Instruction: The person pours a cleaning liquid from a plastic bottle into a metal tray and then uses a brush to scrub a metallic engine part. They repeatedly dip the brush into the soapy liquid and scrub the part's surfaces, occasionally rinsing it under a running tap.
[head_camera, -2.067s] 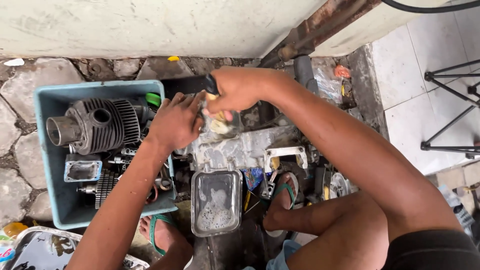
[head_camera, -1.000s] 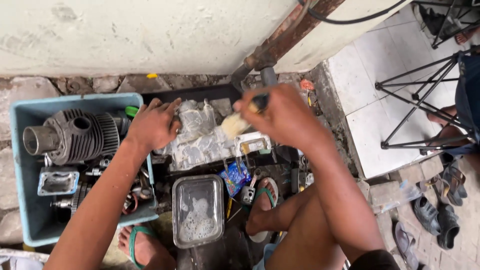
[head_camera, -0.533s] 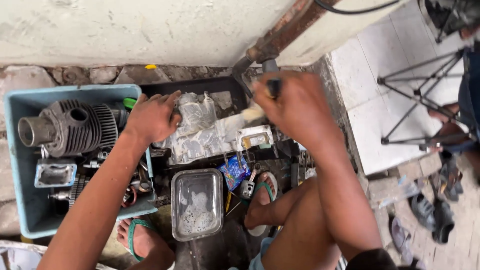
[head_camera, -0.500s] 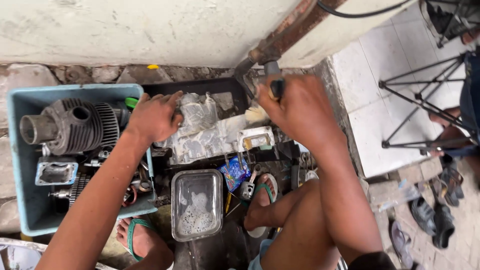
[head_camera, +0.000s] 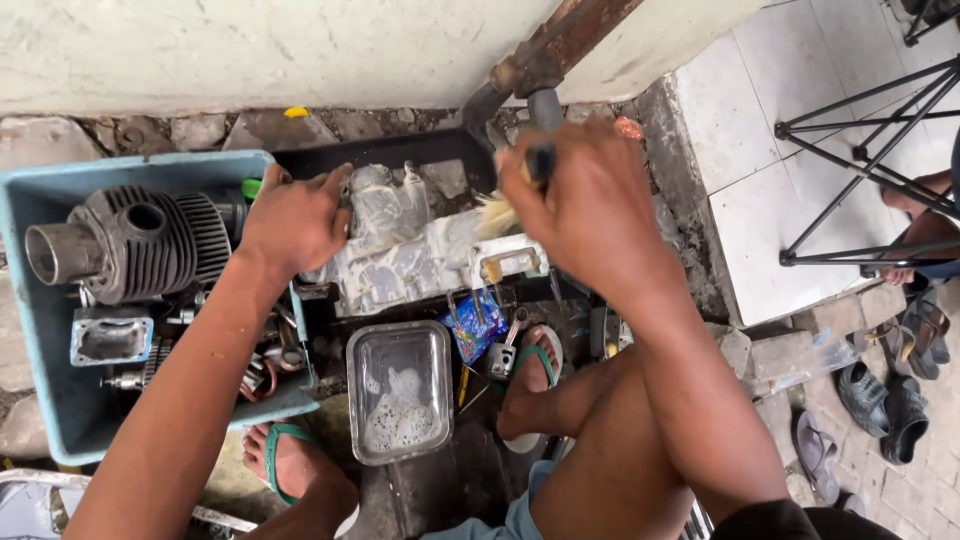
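A wet, soapy metal engine casing (head_camera: 420, 262) lies in a black tray (head_camera: 400, 155) on the ground in front of me. My left hand (head_camera: 295, 222) presses on the casing's left end and steadies it. My right hand (head_camera: 585, 205) is closed around the dark handle of a paintbrush (head_camera: 500, 210), whose pale bristles touch the casing's upper right part. A rectangular metal pan (head_camera: 400, 390) with foamy liquid sits just below the casing.
A blue plastic bin (head_camera: 40, 330) at the left holds a finned engine cylinder (head_camera: 140, 245), a gear and small parts. A rusty pipe (head_camera: 545, 55) runs down the wall behind. My feet in green sandals (head_camera: 530, 365) rest by the pan. Shoes (head_camera: 890, 400) and a black metal stand (head_camera: 870, 170) are at the right.
My right hand has kept stroking the brush over the casing, from its middle to its right end. My left hand stays on the casing. The view has shifted slightly.
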